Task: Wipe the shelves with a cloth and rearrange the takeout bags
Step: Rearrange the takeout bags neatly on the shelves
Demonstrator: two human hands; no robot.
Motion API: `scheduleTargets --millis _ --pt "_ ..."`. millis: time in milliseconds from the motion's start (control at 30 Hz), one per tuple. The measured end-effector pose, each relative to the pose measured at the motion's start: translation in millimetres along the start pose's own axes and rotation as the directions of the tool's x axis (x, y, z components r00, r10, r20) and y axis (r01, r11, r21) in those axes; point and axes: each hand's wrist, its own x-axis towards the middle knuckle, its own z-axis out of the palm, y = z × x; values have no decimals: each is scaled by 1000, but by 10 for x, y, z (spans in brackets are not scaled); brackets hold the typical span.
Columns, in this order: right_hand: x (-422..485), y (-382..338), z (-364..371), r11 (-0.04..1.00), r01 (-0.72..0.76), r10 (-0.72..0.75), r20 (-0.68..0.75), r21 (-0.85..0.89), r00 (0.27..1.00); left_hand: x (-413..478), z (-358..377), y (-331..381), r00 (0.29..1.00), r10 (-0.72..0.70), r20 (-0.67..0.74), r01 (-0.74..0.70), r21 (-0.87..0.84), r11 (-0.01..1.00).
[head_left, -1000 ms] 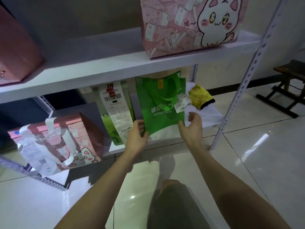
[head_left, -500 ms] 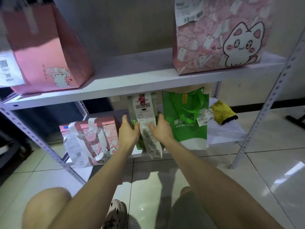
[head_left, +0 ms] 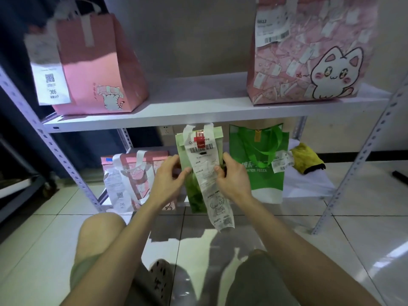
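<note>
Down at the lower shelf (head_left: 309,186), a crouching person has both hands on a tall, narrow pale green bag (head_left: 182,151) that stands upright near the middle of the rack. The left hand (head_left: 170,177) grips the bag's left edge, fingers curled behind and thumb across the front. The right hand (head_left: 234,180) grips the right edge the same way, its thumb pressing on the long receipt (head_left: 208,191) that hangs down the front of the bag and trails past its bottom. The bag's base sits at the shelf's front lip; I cannot tell whether it rests there or is lifted clear.

Just right of it stands a bright green pizza bag (head_left: 260,173) with loop handles and a small white label (head_left: 282,162) on its side. Beyond that, toward the right end of the same shelf, a yellow cloth (head_left: 304,160) lies crumpled, well apart from both hands. Left of the held bag, a pink bag with white handles (head_left: 136,173) leans at the shelf's edge, close to the left wrist.

On the upper shelf (head_left: 198,109) a plain pink bag (head_left: 99,74) with a tag stands at the left, and a larger pink bag printed with a white cat (head_left: 309,62) stands at the right, with bare board between them. A spotted sandal (head_left: 160,281) shows on the tiled floor between the knees.
</note>
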Motion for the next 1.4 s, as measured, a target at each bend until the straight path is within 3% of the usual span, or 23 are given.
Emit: scheduleTargets --millis 167,300,467,633,800,967,1233,1400 --pt "-41 -411 -472 975 207 -195 -135 79 971 -15 -485 522 987 158 24 -155 -101 983" --pt "236 -1012 -947 946 254 -206 -228 204 952 254 -915 1154 974 220 -45 -225 -178 958" --pt "957 -1879 -1593 897 385 -291 -366 217 884 880 -1460 1941 896 370 -247 -404 -105 909" --pt "1753 -2234 -1875 912 383 -293 -423 146 858 1526 -1574 2167 856 415 -308 -448 -41 893" --pt "1905 -1765 -1407 965 259 -234 -281 52 931 1739 -1116 1596 950 261 -171 -279 -90 956" --pt "1793 -1226 -983 995 95 -95 -85 -1 992 1624 -766 1047 972 206 -113 -213 -56 975" --pt "1735 -1215 -651 999 27 -30 -81 -39 996 1610 -747 889 976 137 -169 -141 -11 990" --pt "1655 -1163 -741 998 15 -17 -39 -53 999 1578 -815 879 972 149 -184 -165 -73 984"
